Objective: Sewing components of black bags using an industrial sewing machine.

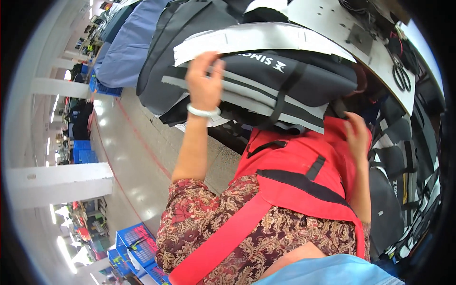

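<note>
My left hand (205, 88), with a white band at the wrist, is raised over a dark grey fabric panel (304, 78). Its thumb and fingers are apart, with the fingertips at the edge of a long white strip (266, 39) that lies across the panel. Whether they touch the strip I cannot tell. Along the panel's near side run grey and black stripes (256, 97), and a black strap (281, 102) crosses them. Lower on the right, my right hand (356, 137) hovers by the red apron (294, 152), its fingers apart and holding nothing visible.
A white worktable (327, 21) at the far right bears black scissors (402, 76). Blue-grey fabric (128, 45) is piled at the far left. Dark panels (387, 199) are stacked at my right. Blue crates (135, 242) stand on the floor at the lower left, near a white pillar (61, 183).
</note>
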`<control>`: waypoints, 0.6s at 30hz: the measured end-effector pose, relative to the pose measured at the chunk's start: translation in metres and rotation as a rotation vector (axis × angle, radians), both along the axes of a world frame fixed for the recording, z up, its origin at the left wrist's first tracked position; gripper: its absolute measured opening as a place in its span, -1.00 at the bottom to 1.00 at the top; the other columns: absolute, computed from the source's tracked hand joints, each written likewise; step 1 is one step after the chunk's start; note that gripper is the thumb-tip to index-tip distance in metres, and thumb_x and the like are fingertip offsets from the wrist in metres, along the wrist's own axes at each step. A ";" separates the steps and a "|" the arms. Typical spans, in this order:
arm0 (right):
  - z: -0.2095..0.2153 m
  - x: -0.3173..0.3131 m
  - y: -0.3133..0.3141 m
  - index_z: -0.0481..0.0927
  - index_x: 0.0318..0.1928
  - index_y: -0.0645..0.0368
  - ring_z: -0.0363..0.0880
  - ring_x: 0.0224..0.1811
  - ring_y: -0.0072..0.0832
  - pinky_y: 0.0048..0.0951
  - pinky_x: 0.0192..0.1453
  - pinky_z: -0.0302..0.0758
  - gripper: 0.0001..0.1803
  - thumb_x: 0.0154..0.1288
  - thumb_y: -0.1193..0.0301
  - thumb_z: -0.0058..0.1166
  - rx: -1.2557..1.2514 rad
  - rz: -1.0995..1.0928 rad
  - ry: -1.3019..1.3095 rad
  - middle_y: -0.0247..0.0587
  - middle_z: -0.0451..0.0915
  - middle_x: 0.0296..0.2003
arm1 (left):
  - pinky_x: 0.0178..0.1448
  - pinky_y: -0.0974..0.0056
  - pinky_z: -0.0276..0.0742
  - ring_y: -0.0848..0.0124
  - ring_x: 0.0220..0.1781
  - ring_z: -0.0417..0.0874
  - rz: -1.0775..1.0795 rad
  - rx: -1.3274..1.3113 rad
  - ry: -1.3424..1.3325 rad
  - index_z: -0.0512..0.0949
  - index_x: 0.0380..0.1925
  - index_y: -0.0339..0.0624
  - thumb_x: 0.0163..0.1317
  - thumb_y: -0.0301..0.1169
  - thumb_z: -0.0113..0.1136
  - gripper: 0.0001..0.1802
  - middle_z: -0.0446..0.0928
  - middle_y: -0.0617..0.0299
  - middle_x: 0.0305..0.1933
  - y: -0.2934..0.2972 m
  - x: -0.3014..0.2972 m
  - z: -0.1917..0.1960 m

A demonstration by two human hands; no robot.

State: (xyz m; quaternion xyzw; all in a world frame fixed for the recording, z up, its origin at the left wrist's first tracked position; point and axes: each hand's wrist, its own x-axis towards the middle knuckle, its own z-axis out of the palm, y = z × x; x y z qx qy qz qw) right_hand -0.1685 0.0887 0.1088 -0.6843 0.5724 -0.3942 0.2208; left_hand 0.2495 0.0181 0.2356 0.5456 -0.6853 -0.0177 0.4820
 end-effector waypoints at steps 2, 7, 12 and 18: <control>0.023 0.058 -0.005 0.59 0.05 0.09 0.47 0.13 -0.16 -0.20 0.21 0.39 -0.60 0.16 0.52 0.21 -0.160 0.209 0.210 -0.12 0.53 0.07 | 0.16 0.16 0.46 0.11 0.10 0.54 0.265 -0.115 -0.089 0.51 0.05 -0.23 0.15 -0.41 0.34 -0.56 0.48 -0.04 0.10 -0.019 0.050 -0.008; 0.017 0.127 -0.018 0.58 0.07 0.02 0.45 0.13 -0.15 -0.21 0.23 0.34 -0.62 0.22 0.53 0.05 -0.224 0.559 0.302 -0.17 0.50 0.10 | 0.27 0.06 0.40 0.15 0.18 0.50 0.328 0.222 0.929 0.41 0.15 -0.33 0.17 -0.43 0.36 -0.44 0.48 0.02 0.14 -0.024 0.169 -0.084; -0.042 0.039 -0.053 0.65 -0.07 0.18 0.62 -0.14 -0.04 -0.19 -0.02 0.55 -0.75 0.24 0.53 0.07 0.123 0.377 0.351 -0.08 0.66 -0.15 | 0.06 0.27 0.53 0.38 -0.06 0.62 -0.166 0.222 1.170 0.53 0.00 -0.26 0.20 -0.58 0.29 -0.66 0.60 0.25 -0.06 -0.014 0.090 -0.054; 0.144 0.082 -0.095 0.59 0.11 0.17 0.60 0.03 -0.37 -0.39 0.11 0.50 -0.59 0.21 0.59 0.18 -0.176 0.375 -0.036 -0.09 0.62 0.00 | 0.03 0.33 0.54 0.44 -0.11 0.63 -0.404 0.312 0.946 0.58 -0.08 -0.26 0.14 -0.59 0.35 -0.68 0.65 0.23 -0.15 0.034 0.013 -0.005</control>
